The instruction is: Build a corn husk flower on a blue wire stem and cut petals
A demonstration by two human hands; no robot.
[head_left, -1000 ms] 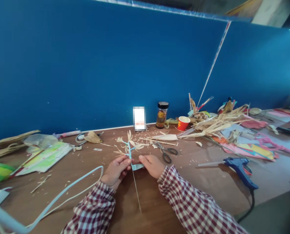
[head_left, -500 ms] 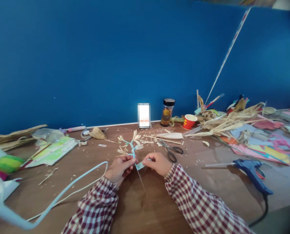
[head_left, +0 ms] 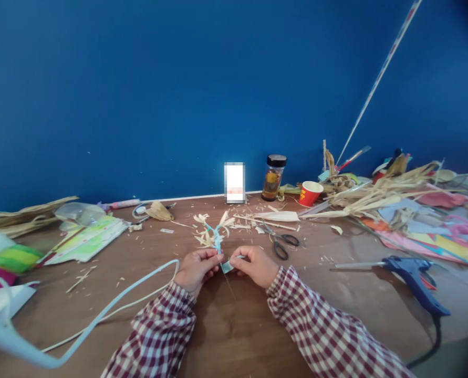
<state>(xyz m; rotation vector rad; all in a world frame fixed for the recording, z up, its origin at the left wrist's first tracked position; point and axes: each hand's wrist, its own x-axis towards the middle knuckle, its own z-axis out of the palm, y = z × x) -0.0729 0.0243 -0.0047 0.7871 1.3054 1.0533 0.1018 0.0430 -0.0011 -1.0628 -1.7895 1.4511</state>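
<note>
Between the thumb and fingers of my left hand (head_left: 199, 269) is the stem of a small branch of pale husk flowers (head_left: 217, 237), held upright. Light-blue wrapping covers its stem. My right hand (head_left: 254, 266) pinches a light-blue paper strip (head_left: 228, 266) just right of the stem, and the strip runs across to the stem's lower part. A thin wire end (head_left: 229, 283) pokes out below the fingers. Black-handled scissors (head_left: 283, 245) lie open on the table beyond my right hand.
A blue glue gun (head_left: 411, 281) lies at the right, its cord running off the front. Dried corn husks (head_left: 375, 194) and coloured paper are heaped behind it. A lidded jar (head_left: 273, 178) and red paper cup (head_left: 311, 193) stand near the wall. A white curved tube (head_left: 111, 301) crosses the left side.
The view has shifted slightly. Both hands stay at the stem, and the strip between them looks shorter, with my right hand a little nearer the stem.
</note>
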